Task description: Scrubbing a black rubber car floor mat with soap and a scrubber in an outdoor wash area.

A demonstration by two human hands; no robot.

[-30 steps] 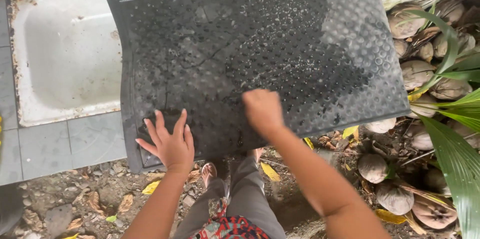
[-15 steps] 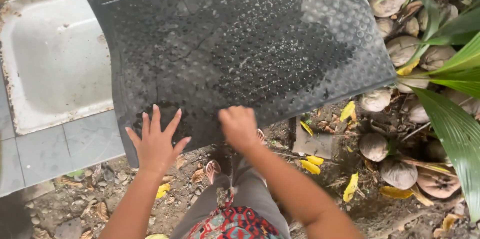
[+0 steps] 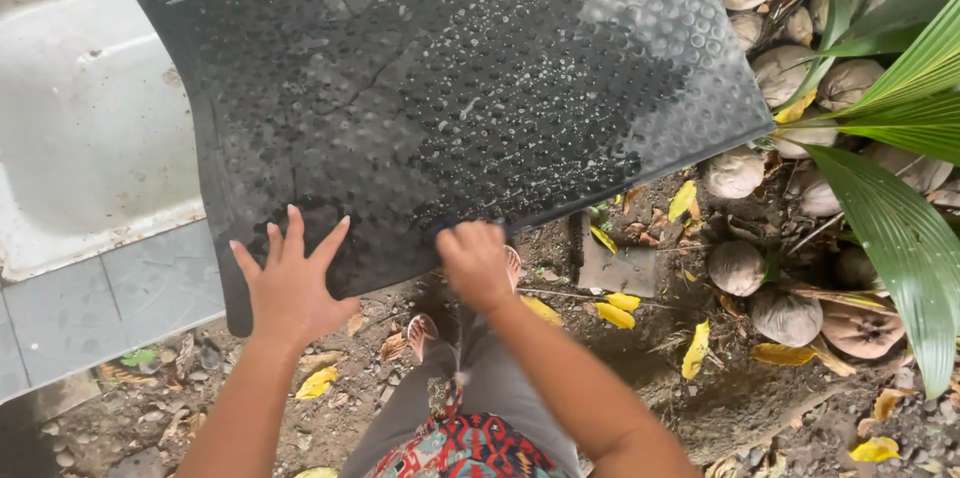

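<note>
While the large black studded rubber mat lies tilted over bare soil, its near edge sits under both hands. Flat on the mat's near-left corner, the left hand has fingers spread wide, gripping nothing. At the near edge's middle, the right hand is curled closed on the mat. Most of the mat looks wet and beaded; its far-right corner, beside the brown coconut husks, remains dull grey and dry.

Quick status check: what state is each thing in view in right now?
rubber mat: wet, beaded with water, near edge lifted
left hand: fingers spread flat on mat
right hand: closed on mat's near edge
white basin: empty, rim chipped
coconut husks: dry, on the ground
</note>
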